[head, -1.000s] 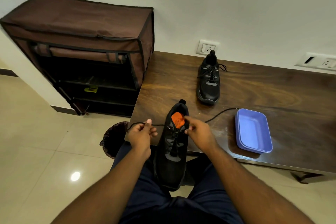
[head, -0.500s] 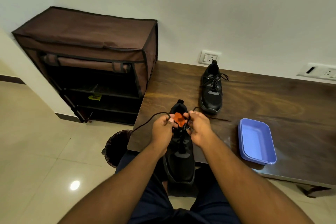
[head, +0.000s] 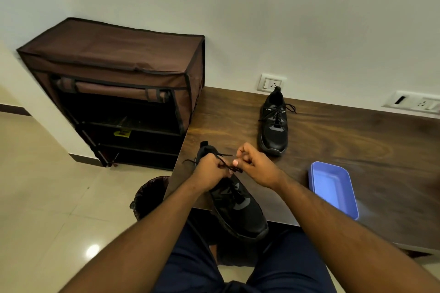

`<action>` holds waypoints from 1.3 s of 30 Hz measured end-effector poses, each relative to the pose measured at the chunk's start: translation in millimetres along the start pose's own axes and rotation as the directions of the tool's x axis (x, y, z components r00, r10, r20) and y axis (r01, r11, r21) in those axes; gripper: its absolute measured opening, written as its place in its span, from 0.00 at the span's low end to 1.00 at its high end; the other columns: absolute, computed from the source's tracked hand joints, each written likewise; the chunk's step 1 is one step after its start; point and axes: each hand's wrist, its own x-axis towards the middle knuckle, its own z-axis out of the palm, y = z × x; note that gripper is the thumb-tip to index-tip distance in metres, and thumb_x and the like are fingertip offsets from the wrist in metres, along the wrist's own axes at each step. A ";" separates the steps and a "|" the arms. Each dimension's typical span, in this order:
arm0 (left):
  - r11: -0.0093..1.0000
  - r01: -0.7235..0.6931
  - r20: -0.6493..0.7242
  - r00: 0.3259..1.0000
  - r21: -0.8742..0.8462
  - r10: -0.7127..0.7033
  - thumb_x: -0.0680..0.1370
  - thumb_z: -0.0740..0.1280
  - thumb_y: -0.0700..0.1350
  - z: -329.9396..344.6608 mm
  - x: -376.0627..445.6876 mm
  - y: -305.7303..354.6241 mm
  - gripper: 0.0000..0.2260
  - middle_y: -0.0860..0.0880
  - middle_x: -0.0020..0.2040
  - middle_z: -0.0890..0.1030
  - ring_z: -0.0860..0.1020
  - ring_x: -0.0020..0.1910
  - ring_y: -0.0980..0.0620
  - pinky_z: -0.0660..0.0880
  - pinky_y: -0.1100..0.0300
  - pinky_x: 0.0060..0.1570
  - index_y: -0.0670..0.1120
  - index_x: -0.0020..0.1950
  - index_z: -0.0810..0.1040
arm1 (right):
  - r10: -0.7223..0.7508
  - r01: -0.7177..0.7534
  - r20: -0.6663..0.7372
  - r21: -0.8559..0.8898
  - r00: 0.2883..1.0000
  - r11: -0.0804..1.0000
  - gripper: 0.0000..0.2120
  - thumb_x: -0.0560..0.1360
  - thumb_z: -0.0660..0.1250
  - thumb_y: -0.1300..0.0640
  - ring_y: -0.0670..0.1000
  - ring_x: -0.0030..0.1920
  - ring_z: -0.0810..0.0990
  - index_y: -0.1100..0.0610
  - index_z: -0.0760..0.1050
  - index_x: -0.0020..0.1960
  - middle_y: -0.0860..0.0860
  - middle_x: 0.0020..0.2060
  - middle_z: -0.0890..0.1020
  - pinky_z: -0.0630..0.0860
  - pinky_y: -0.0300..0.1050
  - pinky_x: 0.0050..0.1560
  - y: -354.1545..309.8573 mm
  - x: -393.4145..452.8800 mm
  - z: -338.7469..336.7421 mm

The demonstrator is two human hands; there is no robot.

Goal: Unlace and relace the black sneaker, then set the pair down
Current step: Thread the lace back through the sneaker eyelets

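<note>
Both hands meet at frame centre over the near black sneaker (head: pixel 238 207); left hand (head: pixel 210 171) curled on the black lace (head: pixel 226 165) at the collar, right hand (head: pixel 256 166) pinching the lace just beside it; sneaker toe points toward the bottom of the frame, overhanging the worktop (head: pixel 333 135) edge; second sneaker (head: pixel 273 123) upright upper centre near the wall socket (head: pixel 271 82); blue tray (head: pixel 333 188) right of centre; brown fabric shoe rack (head: pixel 119 93) upper left; dark bin (head: pixel 150 195) on the floor left of the worktop.
</note>
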 end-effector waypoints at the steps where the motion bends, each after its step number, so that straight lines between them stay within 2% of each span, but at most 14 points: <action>1: 0.999 -0.001 -0.043 0.999 -0.042 -0.001 0.70 0.72 0.31 -0.5 -3.1 -1.3 0.05 0.48 0.35 0.82 0.79 0.37 0.54 0.75 0.63 0.41 0.36 0.45 0.84 | -0.006 0.006 0.020 0.024 1.000 1.000 0.07 0.78 0.67 0.56 0.45 0.39 0.78 0.48 0.70 0.51 0.46 0.36 0.80 0.76 0.44 0.46 1.4 -1.8 2.9; 5: 0.991 0.019 -0.146 0.988 -0.130 -0.039 0.68 0.74 0.32 0.2 -8.7 -1.0 0.08 0.48 0.33 0.80 0.78 0.35 0.53 0.75 0.59 0.38 0.39 0.45 0.80 | -0.027 0.021 0.086 0.071 0.996 0.997 0.23 0.75 0.71 0.59 0.44 0.42 0.80 0.46 0.67 0.65 0.47 0.46 0.84 0.76 0.39 0.47 2.5 -7.0 9.8; 7: 0.983 0.046 -0.148 0.986 -0.176 -0.073 0.67 0.76 0.34 1.7 -6.5 -2.3 0.15 0.48 0.31 0.79 0.78 0.32 0.52 0.74 0.58 0.37 0.43 0.46 0.74 | -0.063 0.064 0.061 -0.023 0.996 0.998 0.28 0.73 0.72 0.61 0.43 0.37 0.77 0.45 0.67 0.68 0.48 0.41 0.82 0.75 0.39 0.45 5.8 -8.3 11.9; 10: 0.975 -0.023 -0.108 0.994 -0.221 -0.001 0.70 0.76 0.35 1.3 -1.9 -4.2 0.20 0.39 0.34 0.80 0.78 0.34 0.48 0.74 0.55 0.38 0.49 0.47 0.66 | -0.137 0.132 -0.089 -0.052 0.987 0.990 0.24 0.73 0.73 0.61 0.43 0.35 0.76 0.47 0.72 0.66 0.46 0.35 0.80 0.75 0.36 0.41 10.9 -11.9 14.5; 14: 0.984 -0.177 -0.004 0.984 0.014 0.177 0.72 0.73 0.35 -4.6 -7.5 -9.3 0.24 0.44 0.38 0.79 0.78 0.37 0.56 0.76 0.62 0.41 0.52 0.61 0.69 | -0.137 0.130 -0.190 -0.048 0.972 0.990 0.22 0.71 0.74 0.63 0.42 0.34 0.76 0.47 0.76 0.62 0.45 0.37 0.79 0.76 0.37 0.42 15.5 -16.0 16.2; 18: 0.931 -0.270 -0.117 0.945 0.245 0.305 0.74 0.71 0.35 2.1 -9.8 -15.8 0.10 0.52 0.40 0.79 0.77 0.41 0.60 0.76 0.62 0.45 0.48 0.50 0.80 | -0.202 0.175 -0.148 -0.178 0.968 0.968 0.20 0.72 0.73 0.62 0.39 0.37 0.77 0.52 0.78 0.62 0.42 0.41 0.79 0.77 0.38 0.45 12.5 -19.2 14.9; 22: 0.816 -0.242 -0.183 0.904 0.525 0.386 0.76 0.71 0.41 18.2 -6.4 -29.4 0.06 0.48 0.51 0.75 0.73 0.50 0.49 0.76 0.55 0.49 0.45 0.51 0.85 | -0.354 0.298 -0.091 -0.370 0.931 0.880 0.15 0.74 0.70 0.61 0.49 0.49 0.81 0.56 0.80 0.61 0.51 0.49 0.84 0.76 0.44 0.51 4.6 -17.9 10.9; 25: 0.916 -0.229 -0.171 0.940 0.329 0.296 0.79 0.66 0.37 22.1 -9.6 -24.1 0.10 0.47 0.51 0.75 0.75 0.51 0.49 0.73 0.62 0.52 0.42 0.59 0.82 | -0.376 0.316 -0.041 -0.461 0.926 0.829 0.16 0.76 0.68 0.59 0.52 0.49 0.81 0.53 0.78 0.64 0.52 0.48 0.84 0.75 0.44 0.48 6.3 -14.8 11.1; 27: 0.984 -0.165 -0.138 0.975 0.070 0.173 0.80 0.63 0.34 21.1 -13.3 -19.9 0.19 0.46 0.48 0.78 0.78 0.48 0.52 0.73 0.65 0.48 0.48 0.70 0.72 | -0.387 0.324 -0.048 -0.461 0.921 0.826 0.22 0.75 0.69 0.59 0.50 0.49 0.80 0.51 0.73 0.69 0.51 0.49 0.84 0.74 0.42 0.49 8.6 -15.8 11.5; 29: 0.984 -0.092 -0.035 0.995 -0.153 0.088 0.80 0.62 0.34 20.6 -14.7 -18.8 0.24 0.45 0.42 0.80 0.79 0.42 0.56 0.74 0.66 0.44 0.53 0.71 0.63 | -0.399 0.330 -0.071 -0.442 0.914 0.834 0.24 0.75 0.69 0.60 0.48 0.46 0.79 0.50 0.72 0.70 0.50 0.46 0.84 0.74 0.42 0.47 8.2 -17.3 10.8; 31: 0.986 -0.065 0.031 0.997 -0.152 0.070 0.77 0.68 0.41 21.4 -12.5 -25.4 0.24 0.44 0.43 0.80 0.80 0.44 0.51 0.76 0.58 0.51 0.53 0.71 0.66 | -0.393 0.319 -0.099 -0.423 0.914 0.848 0.20 0.75 0.68 0.62 0.50 0.43 0.80 0.51 0.76 0.66 0.51 0.42 0.82 0.76 0.46 0.44 9.2 -16.9 9.6; 33: 0.995 -0.088 -0.014 0.996 0.037 0.088 0.71 0.74 0.47 18.4 -11.0 -27.7 0.29 0.47 0.44 0.79 0.79 0.48 0.48 0.76 0.54 0.54 0.58 0.70 0.69 | -0.357 0.291 -0.075 -0.441 0.931 0.849 0.17 0.75 0.67 0.64 0.52 0.42 0.79 0.53 0.80 0.61 0.51 0.40 0.79 0.77 0.47 0.42 11.1 -15.5 9.4; 36: 0.982 -0.182 -0.160 0.969 0.048 0.188 0.71 0.74 0.35 17.7 -10.2 -24.5 0.34 0.47 0.38 0.77 0.77 0.41 0.51 0.74 0.64 0.47 0.54 0.73 0.69 | -0.242 0.226 0.021 -0.445 0.970 0.866 0.13 0.78 0.63 0.61 0.51 0.45 0.77 0.53 0.81 0.59 0.48 0.42 0.73 0.73 0.45 0.46 7.1 -13.4 10.4; 39: 0.969 -0.241 -0.249 0.937 0.054 0.246 0.70 0.70 0.30 17.9 -8.5 -22.9 0.40 0.50 0.46 0.76 0.74 0.37 0.56 0.73 0.68 0.44 0.58 0.75 0.64 | -0.065 0.159 0.184 -0.566 0.981 0.809 0.12 0.81 0.59 0.56 0.53 0.50 0.76 0.55 0.79 0.58 0.52 0.47 0.73 0.70 0.44 0.48 -3.5 -11.1 10.0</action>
